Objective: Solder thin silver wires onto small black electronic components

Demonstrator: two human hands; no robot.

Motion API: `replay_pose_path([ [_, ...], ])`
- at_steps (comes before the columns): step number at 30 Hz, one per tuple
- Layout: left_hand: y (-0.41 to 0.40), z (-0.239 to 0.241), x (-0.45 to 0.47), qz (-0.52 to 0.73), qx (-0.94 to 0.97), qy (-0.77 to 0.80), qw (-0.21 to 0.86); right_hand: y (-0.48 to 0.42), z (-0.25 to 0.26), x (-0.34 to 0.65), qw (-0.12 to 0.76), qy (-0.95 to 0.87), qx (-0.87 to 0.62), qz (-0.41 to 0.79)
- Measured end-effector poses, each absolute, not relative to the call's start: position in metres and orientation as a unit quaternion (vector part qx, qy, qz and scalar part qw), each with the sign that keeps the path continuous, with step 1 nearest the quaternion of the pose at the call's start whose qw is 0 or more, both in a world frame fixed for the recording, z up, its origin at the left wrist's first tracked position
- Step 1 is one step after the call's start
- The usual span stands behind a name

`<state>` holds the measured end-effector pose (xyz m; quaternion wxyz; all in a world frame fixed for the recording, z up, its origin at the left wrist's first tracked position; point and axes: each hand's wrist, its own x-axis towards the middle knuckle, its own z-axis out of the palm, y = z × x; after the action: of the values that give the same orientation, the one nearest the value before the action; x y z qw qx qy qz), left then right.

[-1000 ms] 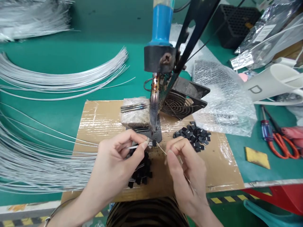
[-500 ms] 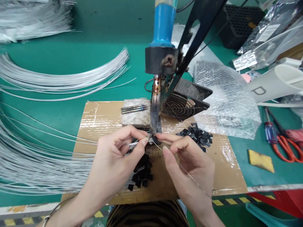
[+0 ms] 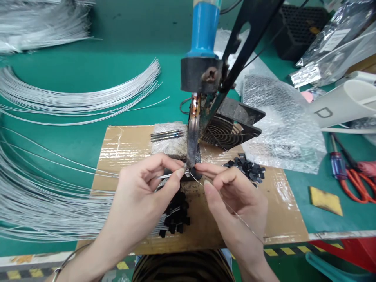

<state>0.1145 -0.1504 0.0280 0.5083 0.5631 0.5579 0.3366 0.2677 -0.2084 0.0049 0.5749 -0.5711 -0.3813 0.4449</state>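
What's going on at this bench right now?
The left hand pinches silver wire ends and the right hand pinches a thin wire; both meet at the tip of the mounted iron above the cardboard mat. Small black parts lie piled right of the hands.

Counted on the desk [image 3: 123, 58]: one soldering iron [image 3: 202, 35], one fan [image 3: 229, 127], one cardboard sheet [image 3: 126, 149], one screwdriver [image 3: 336, 160], one pair of scissors [image 3: 357, 182] and one yellow pad [image 3: 326, 200]. White wires form three bundles: far bundle [image 3: 38, 23], arc bundle [image 3: 79, 102] and near bundle [image 3: 44, 199]. Small black parts form two piles, right pile [image 3: 246, 168] and near pile [image 3: 176, 215]; two hands are present, left hand [image 3: 138, 203] and right hand [image 3: 235, 199].
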Motion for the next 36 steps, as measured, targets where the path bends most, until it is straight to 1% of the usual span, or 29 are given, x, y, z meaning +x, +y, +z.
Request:
replay_pose_path([
  [20,-0.1477,0.0287,0.115,0.338,0.567,0.561,0.499,-0.2075,0.0032,0.268,0.584,-0.393,-0.556,0.443],
  [36,-0.1519,0.0271,0.1159,0.35,0.573,0.563,0.482,-0.2081,0.0015,0.2695,0.572,-0.416,-0.556,0.437],
])
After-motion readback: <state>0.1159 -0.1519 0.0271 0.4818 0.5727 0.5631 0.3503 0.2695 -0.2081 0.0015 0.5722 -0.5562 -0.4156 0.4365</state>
